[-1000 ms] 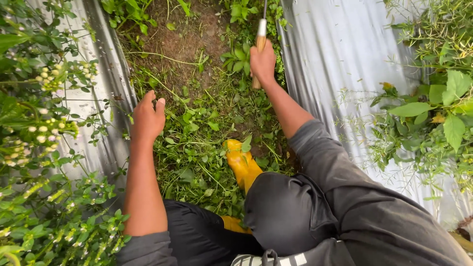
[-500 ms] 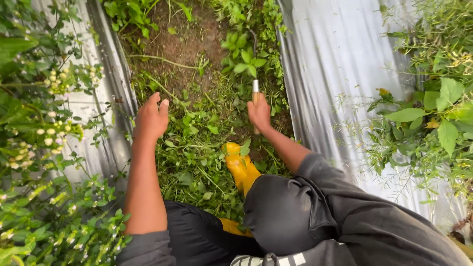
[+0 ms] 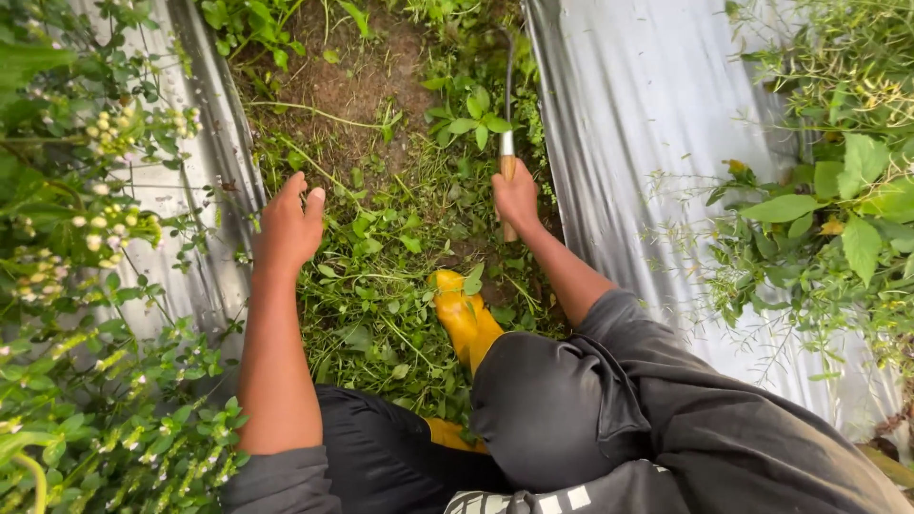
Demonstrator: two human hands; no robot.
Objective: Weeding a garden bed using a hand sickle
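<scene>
Wooden-handled weeding tool [image 3: 507, 143] is gripped in the closed right hand [image 3: 515, 198]; left hand [image 3: 288, 228] is held open, empty. Bare soil [image 3: 357, 86] is exposed ahead; weeds [image 3: 381, 286] remain nearer.

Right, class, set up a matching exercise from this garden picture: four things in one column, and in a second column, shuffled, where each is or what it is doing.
Things:
1. right hand
2. left hand
3. yellow boot
4. silver plastic sheet

Places or states:
A. covers the bed beside the weedy strip
B. grips a wooden-handled tool
C. open, fingers together, over the weeds
D. stands in the weeds between the arms

Pairs: 1-B, 2-C, 3-D, 4-A
</scene>
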